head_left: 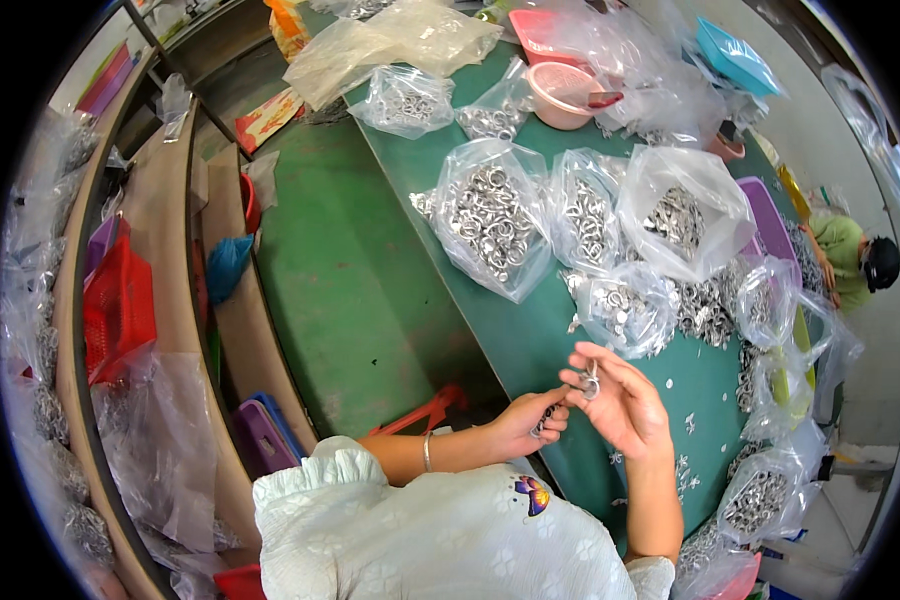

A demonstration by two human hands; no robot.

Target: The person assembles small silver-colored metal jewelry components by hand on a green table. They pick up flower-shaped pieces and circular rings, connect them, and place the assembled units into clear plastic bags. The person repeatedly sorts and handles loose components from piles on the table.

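My left hand [532, 424] is closed around several small silver metal rings [544, 420], which show between its curled fingers. Its fingertips reach close to my right hand [630, 405], which is raised over the near part of the green table [590, 470]. Between the thumb and fingers of the right hand sits one silver metal ring piece [591, 382]; its exact kind is too small to make out. Just beyond both hands, a clear plastic bag [625, 305] of similar silver pieces lies on the table.
Open bags of rings [492, 220] fill the far table, alongside a loose heap of pieces [705, 312]. A pink basket [560, 95] stands at the back. Small flat pieces [685, 470] lie right of my hands. Shelves with a red basket [120, 300] line the left. Another person [840, 255] works at right.
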